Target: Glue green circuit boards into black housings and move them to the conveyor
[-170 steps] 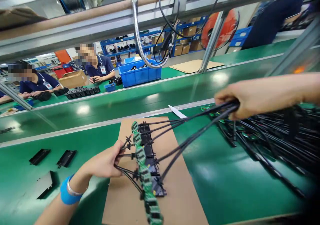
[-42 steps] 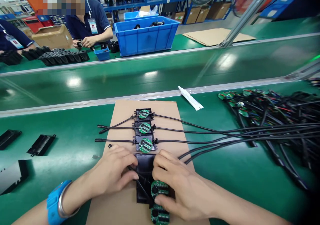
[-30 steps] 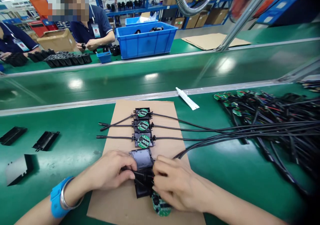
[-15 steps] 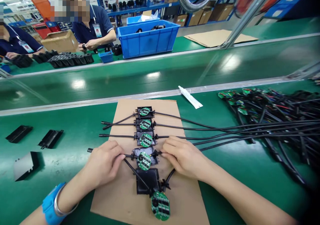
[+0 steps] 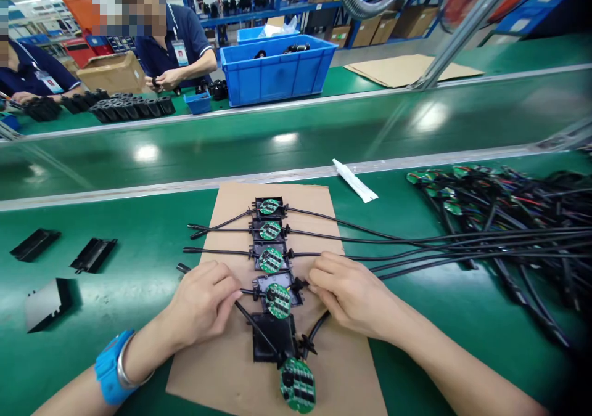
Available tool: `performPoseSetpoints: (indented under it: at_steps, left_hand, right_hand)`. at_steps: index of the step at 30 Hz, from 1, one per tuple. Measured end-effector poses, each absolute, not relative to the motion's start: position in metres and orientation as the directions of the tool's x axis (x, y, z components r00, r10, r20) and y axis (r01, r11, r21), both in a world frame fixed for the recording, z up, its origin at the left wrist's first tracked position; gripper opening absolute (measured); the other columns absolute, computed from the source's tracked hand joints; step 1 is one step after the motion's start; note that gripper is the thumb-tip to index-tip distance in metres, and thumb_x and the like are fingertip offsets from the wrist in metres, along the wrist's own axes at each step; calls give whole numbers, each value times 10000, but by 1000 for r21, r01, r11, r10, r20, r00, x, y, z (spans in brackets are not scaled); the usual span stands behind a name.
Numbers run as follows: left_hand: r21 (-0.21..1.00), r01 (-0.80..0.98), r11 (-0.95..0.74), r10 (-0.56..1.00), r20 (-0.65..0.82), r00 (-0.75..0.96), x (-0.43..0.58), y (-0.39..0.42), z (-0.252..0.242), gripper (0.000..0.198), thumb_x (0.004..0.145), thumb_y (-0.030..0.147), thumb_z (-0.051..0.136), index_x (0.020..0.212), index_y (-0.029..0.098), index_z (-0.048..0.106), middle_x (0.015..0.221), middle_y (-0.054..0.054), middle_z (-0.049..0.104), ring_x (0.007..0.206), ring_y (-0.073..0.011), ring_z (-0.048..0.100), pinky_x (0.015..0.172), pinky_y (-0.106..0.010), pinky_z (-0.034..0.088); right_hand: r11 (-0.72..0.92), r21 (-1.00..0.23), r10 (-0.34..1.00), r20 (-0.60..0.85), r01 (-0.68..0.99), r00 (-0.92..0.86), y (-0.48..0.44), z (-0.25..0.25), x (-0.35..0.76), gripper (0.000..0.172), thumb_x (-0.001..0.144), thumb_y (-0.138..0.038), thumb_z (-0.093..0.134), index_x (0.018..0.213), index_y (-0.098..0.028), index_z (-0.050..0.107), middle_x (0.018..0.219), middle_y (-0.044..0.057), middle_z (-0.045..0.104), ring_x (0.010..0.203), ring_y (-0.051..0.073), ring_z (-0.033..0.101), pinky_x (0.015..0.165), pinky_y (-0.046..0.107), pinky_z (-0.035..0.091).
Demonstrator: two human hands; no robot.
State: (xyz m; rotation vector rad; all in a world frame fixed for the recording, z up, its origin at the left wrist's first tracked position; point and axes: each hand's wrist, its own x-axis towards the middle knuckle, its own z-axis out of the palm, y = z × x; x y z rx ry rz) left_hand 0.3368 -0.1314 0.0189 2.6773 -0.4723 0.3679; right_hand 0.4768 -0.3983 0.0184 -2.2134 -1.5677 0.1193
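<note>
My left hand (image 5: 206, 299) pinches the short black cable (image 5: 247, 291) left of a round green circuit board (image 5: 278, 300). On the other side of that board, my right hand (image 5: 349, 289) is closed on the longer black cable (image 5: 305, 284). The board lies over a black plastic housing (image 5: 272, 279), tilted on the cardboard. Nearest me, another circuit board (image 5: 298, 385) hangs below its open housing (image 5: 274, 337), its cables running past both hands. Farther up, several housings with boards, such as this circuit board (image 5: 271, 260), stand in a column with cables out both sides.
A cardboard sheet (image 5: 222, 379) lies under the column. At right is a heap of cables with boards (image 5: 504, 219); a white tube (image 5: 355, 182) lies behind. Loose black housings (image 5: 94, 255) sit at left. Across the divider, co-workers handle parts near a blue bin (image 5: 277, 74).
Both my hands have shifted slightly to the right, pulling the gripped cables and their board along. The board and its housing now sit further right and more tilted.
</note>
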Motion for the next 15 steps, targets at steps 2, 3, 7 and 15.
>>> performPoseSetpoints:
  at_steps: [2, 3, 7, 15]
  left_hand:
    - [360, -389, -848, -255, 367, 895, 338, -133, 19, 122, 898, 131, 471, 931, 171, 581, 803, -50, 577, 751, -175, 518, 674, -318, 454]
    - [363, -384, -849, -248, 368, 896, 338, -134, 19, 123, 897, 132, 474, 938, 170, 584, 807, -51, 577, 758, -176, 520, 680, -320, 453]
    - [331, -326, -885, -268, 210, 940, 340, -137, 19, 169, 897, 172, 461, 770, 175, 573, 762, -48, 559, 729, -185, 493, 670, -337, 434]
    - [365, -459, -810, -401, 225, 888, 334, -137, 25, 126, 883, 223, 536, 989, 190, 596, 935, -61, 624, 873, -219, 532, 768, -384, 391]
  right_hand:
    - [-273, -404, 911, 183, 873, 369, -400, 20, 478, 233, 891, -116, 386, 692, -174, 493, 724, 42, 496, 709, 164, 422, 631, 285, 359]
    - [-279, -404, 909, 182, 871, 376, -401, 20, 479, 234, 889, -116, 391, 688, -174, 495, 723, 41, 495, 705, 162, 423, 629, 284, 359]
    - [-340, -340, 908, 123, 877, 399, -401, 16, 481, 201, 854, -94, 419, 736, -177, 559, 753, 41, 513, 720, 165, 453, 637, 280, 373]
    - [-253, -468, 931, 121, 847, 345, -410, 34, 464, 129, 816, -130, 491, 862, -183, 600, 897, 69, 553, 857, 201, 479, 773, 347, 417]
